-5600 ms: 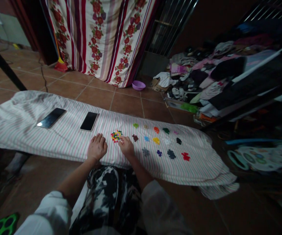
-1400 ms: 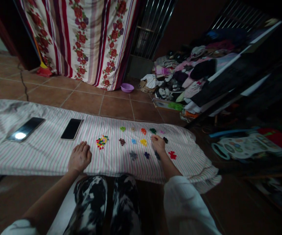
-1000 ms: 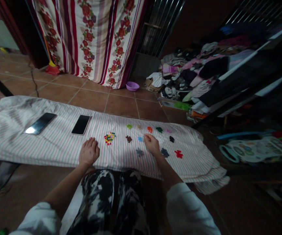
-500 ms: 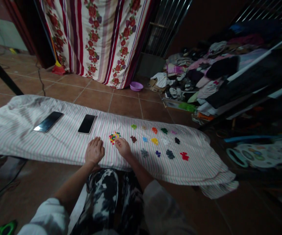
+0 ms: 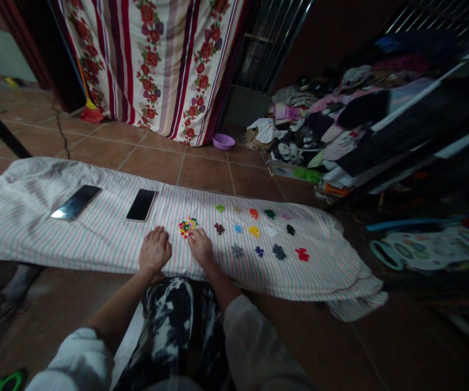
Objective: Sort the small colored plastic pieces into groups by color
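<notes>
My right hand is at the near edge of a mixed pile of small coloured pieces, its thumb and fingertips pinched together; whatever lies between them is too small to make out. Left of the pile, my left hand rests palm down on the striped cloth, fingers laid out on it and holding nothing. Small single-colour heaps spread to the right, among them brown, yellow, grey, dark blue, red and black ones.
Two phones, one farther left and one nearer, lie on the cloth. Beyond are a floral curtain, a purple basin and a red broom. Clothes are heaped at the right.
The whole view has shifted slightly, so the scene sits a little farther left. My right hand stays pinched at the mixed pile; my left hand keeps its place on the cloth.
</notes>
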`<state>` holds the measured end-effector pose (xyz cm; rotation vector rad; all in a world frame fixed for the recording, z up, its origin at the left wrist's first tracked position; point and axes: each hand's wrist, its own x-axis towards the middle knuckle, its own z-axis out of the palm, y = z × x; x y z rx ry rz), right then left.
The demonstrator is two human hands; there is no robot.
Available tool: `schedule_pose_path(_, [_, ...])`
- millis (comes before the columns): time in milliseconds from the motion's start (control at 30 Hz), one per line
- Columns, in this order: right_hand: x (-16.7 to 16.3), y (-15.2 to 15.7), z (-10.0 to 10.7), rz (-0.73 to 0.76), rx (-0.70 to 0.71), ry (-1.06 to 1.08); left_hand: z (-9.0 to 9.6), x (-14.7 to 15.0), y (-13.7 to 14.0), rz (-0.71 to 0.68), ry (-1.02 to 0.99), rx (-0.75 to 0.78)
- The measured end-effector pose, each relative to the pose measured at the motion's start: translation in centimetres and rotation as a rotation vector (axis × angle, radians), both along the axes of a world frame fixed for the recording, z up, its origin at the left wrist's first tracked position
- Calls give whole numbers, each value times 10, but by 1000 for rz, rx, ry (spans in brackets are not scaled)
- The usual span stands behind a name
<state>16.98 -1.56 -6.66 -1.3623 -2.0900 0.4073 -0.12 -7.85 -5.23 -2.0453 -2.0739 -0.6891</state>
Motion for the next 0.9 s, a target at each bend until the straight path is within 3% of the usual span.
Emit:
schedule_pose_path(367, [2,-3,6,-37,-63,81,10,10,-10,47,36,-172])
schedule_pose_path(600, [21,-24,2,-72,-198,256,14,17,-30,58,161,-405])
schedule_pose_path(767, [60,-38,-6,-116,-411,533,23,26,-47,71,204,-509])
schedule_pose_path(900, [123,-43,1,-196,-340,626,32,32,-57,119,235,-549])
